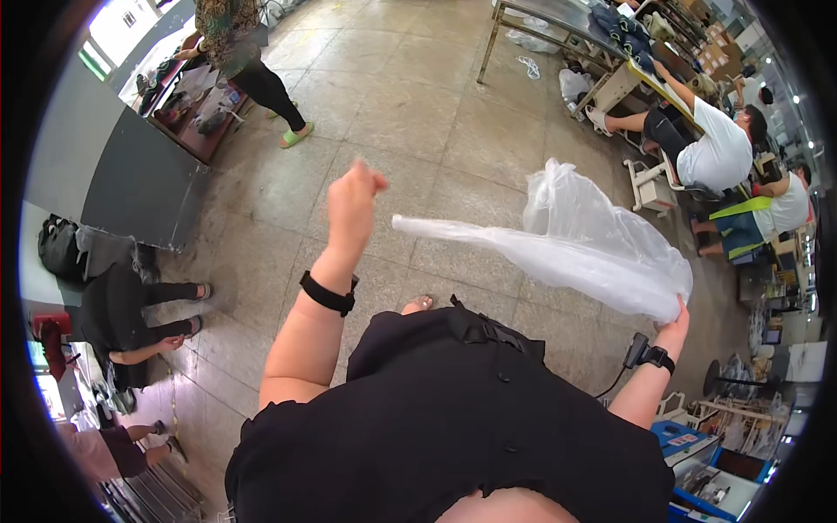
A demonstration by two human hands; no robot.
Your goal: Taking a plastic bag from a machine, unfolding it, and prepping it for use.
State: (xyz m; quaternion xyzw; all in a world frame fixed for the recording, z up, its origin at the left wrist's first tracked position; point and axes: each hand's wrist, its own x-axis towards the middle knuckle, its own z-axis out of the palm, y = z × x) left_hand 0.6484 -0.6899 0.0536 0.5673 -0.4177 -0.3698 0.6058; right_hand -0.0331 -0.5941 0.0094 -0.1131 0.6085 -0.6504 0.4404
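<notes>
A long, clear plastic bag (567, 253) stretches through the air in front of me, puffed up on the right and twisted narrow toward its left end. My right hand (673, 324) grips its lower right edge, with the fingers partly hidden by the film. To the left, my left hand (351, 207) is raised with its fingers curled in, slightly blurred. A small gap separates it from the bag's narrow tip, and nothing shows in its fingers. Dark bands circle both wrists, and the right one carries a small black device (639, 350) on a cable.
Tiled floor (392, 113) spreads ahead. A grey partition (144, 179) and a bench with shoes stand at the left, near a standing person (235, 52) and a bent-over person (118, 314). Seated workers (715, 152) and a metal table (558, 13) are at the right. Blue-framed equipment (684, 440) stands lower right.
</notes>
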